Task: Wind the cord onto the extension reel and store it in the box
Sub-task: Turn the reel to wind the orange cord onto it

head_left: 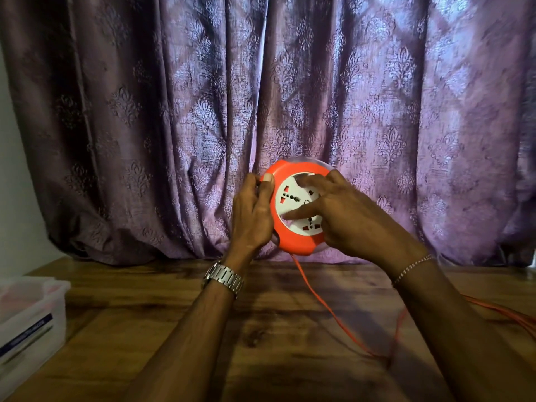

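Nearest, at about eight o'clock, a clear plastic storage box (30,311) sits at the table (203,329) edge, within easy reach and apparently waiting to take the reel once winding is done. Toward four o'clock the loose orange cord (327,309) trails slack across the wood and off past the right forearm, with more of it lying at three o'clock; judging by that slack, a good length is yet to be wound in.

Farther out, at centre, the orange extension reel (293,245) is held up off the table with its white socket face (293,198) turned toward the wearer, probably so the cord can feed in freely from below. The left hand (253,211) clamps the reel's left rim, thumb on the front, steadying the housing. The right hand (345,216) lies over the socket face, fingers spread and pressing on it, seemingly to turn the inner drum; it grips nothing else.

Behind, at twelve o'clock, hangs a patterned purple curtain (174,111).
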